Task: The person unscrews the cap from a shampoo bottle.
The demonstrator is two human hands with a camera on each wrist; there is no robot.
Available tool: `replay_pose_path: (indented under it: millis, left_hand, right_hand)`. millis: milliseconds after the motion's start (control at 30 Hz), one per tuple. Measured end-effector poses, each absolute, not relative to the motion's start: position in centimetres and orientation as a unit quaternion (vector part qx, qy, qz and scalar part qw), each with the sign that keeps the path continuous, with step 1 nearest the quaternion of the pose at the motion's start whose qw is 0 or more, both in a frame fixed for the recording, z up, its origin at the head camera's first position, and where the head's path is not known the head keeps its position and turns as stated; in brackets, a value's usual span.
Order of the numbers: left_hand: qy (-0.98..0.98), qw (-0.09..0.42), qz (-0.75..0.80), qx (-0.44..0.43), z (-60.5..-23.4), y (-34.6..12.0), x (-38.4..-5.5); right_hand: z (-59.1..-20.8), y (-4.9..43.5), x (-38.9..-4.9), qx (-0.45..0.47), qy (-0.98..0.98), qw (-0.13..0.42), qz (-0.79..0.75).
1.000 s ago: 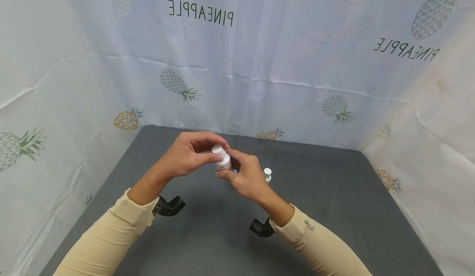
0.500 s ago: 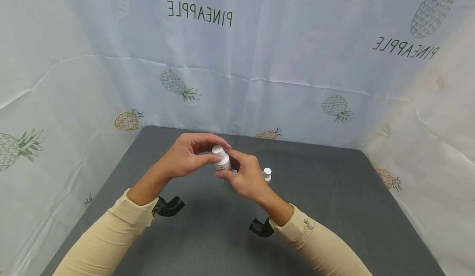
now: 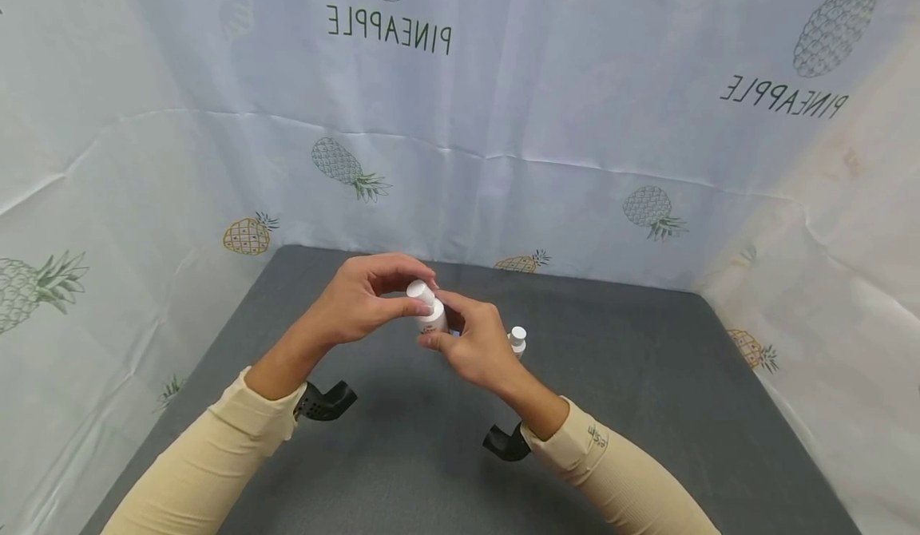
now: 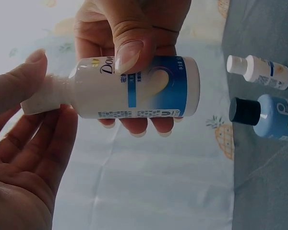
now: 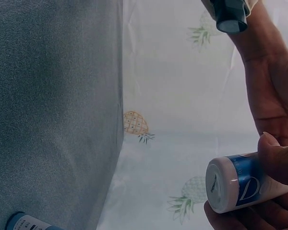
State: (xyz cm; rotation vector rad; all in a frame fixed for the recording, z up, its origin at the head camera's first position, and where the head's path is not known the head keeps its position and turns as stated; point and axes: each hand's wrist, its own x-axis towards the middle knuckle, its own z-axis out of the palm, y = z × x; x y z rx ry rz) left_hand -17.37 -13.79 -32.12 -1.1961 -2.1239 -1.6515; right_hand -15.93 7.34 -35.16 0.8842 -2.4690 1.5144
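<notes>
Apparently cap-twisting was in hand: the left grip pinched the round white plastic cap, the right grip held its white-and-blue plastic bottle above the grey tabletop, with steady counter-turning probably needed next

Soft, diffuse light fills the head view, cool on the back curtain and warmer toward the right, with only faint shadow on the dark surface and the print on the white bottle too small to read. The left wrist view is dimmer and backlit, brightest toward the upper left, its fingers shaded but the large lettering clear. The right wrist view looks murky, the forearm dark against pale cloth.
</notes>
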Motion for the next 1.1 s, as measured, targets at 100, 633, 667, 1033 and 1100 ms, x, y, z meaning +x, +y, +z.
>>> replay_pose_path:
  millis: [100,633,667,1033,1100]
  left_hand:
    - [-0.717,0.103,-0.559,-0.405,-32.12,-13.76,-17.32]
    - [-0.739,0.066,-0.543,-0.393,-31.56,-14.01,-16.92]
    - [-0.740,0.064,-0.542,-0.392,-31.56,-14.05,-16.92]
    - [-0.746,0.076,-0.534,-0.391,-31.45,-14.04,-17.06]
    - [-0.740,0.083,-0.534,-0.399,-31.53,-14.07,-17.15]
  right_hand:
    - [-35.18,7.30,-15.93,0.293,-0.813,0.059,0.499]
    - [-35.07,7.41,-15.91,0.294,-0.816,0.058,0.494]
    - [-35.09,7.41,-15.94,0.294,-0.816,0.058,0.494]
    - [-35.12,7.45,-15.95,0.294,-0.817,0.056,0.492]
    - [-35.15,7.44,-15.97,0.294,-0.817,0.056,0.493]
